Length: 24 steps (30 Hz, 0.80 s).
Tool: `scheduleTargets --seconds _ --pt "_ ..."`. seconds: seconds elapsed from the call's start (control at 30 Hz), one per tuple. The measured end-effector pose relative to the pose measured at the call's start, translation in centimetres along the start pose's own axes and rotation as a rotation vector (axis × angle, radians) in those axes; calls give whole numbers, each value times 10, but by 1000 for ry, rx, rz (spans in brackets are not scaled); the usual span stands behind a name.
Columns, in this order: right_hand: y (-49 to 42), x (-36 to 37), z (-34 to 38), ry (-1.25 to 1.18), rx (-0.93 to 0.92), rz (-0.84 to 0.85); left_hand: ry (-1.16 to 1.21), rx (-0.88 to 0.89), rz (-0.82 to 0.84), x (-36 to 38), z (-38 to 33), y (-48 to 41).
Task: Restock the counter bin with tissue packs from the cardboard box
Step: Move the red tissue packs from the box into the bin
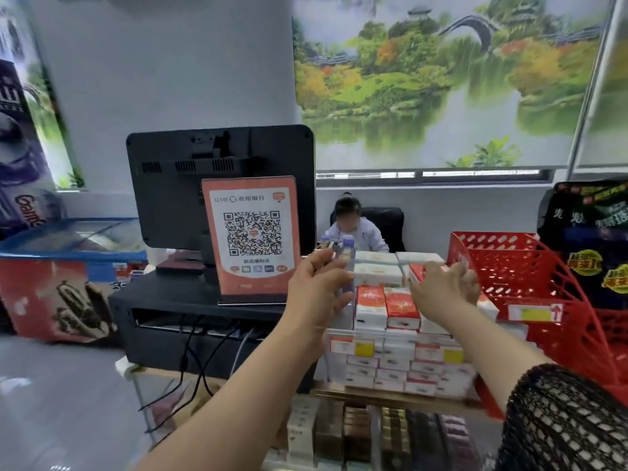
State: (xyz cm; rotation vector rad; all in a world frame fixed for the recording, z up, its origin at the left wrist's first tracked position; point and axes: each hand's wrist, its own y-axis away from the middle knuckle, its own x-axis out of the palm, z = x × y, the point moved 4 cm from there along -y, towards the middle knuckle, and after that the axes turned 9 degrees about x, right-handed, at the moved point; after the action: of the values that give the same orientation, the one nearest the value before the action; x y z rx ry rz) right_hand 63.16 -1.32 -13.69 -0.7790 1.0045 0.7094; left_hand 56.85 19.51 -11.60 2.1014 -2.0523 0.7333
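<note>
The clear counter bin (334,363) stands on the counter at centre, filled with red-and-white tissue packs (370,309) stacked upright in rows, with paler packs (377,266) laid at the back. My left hand (316,287) hovers at the bin's left edge, fingers spread and relaxed, holding nothing. Over the back right of the bin, my right hand (445,283) reaches in and seems to pinch a red-and-white pack (416,271) between thumb and fingers. The cardboard box is out of view.
A red plastic basket (530,277) stands right of the bin. A QR-code stand (253,237) and a black monitor (190,185) sit to the left. A purple-capped bottle (348,248) stands just behind my left hand. A person (353,229) sits behind the counter.
</note>
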Motion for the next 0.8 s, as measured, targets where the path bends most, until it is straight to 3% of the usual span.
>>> scheduleTargets --seconds 0.6,0.7,0.8 --pt "-8 29 -3 288 0 -64 -3 -94 11 -29 26 -25" --pt "-1 22 3 175 -37 -126 -7 -102 -9 -29 25 -26" --pt "15 8 22 -233 -161 -222 -36 -105 -67 -31 23 -23"
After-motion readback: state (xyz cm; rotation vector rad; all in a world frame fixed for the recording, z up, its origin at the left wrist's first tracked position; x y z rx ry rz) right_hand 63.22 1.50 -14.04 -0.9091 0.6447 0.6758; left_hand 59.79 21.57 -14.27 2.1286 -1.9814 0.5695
